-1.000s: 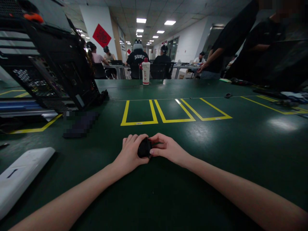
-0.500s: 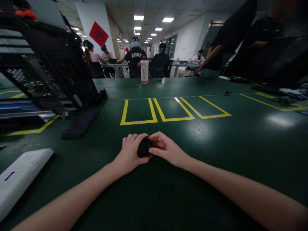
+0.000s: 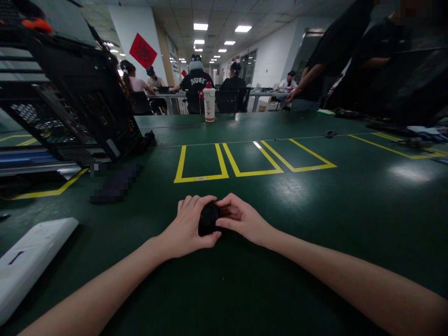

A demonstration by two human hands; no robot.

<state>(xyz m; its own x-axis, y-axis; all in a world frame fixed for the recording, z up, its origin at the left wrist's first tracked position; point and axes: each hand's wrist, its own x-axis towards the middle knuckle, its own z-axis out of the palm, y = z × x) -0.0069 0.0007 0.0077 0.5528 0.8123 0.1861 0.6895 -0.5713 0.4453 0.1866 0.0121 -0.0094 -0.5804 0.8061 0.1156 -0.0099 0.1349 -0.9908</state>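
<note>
A small, glossy black rounded object [image 3: 209, 218] sits between my hands, low over the green table [image 3: 224, 289]; its exact kind I cannot make out. My left hand [image 3: 189, 224] curves around its left side, fingers over the far edge and thumb along the near edge. From the right, my right hand [image 3: 241, 217] grips the object's right end between thumb and fingers. Parts of the object are hidden by the fingers.
An open black computer case [image 3: 101, 107] stands at the left, beside a dark blurred-out item [image 3: 115, 183]. A white box-shaped device [image 3: 35, 261] lies nearer. Yellow tape frames [image 3: 201, 178] mark the table, with a white cup [image 3: 209, 105] behind. People stand at the right.
My left thumb has spread slightly toward me along the object's near edge, baring more of its black side. Both hands have otherwise barely moved.
</note>
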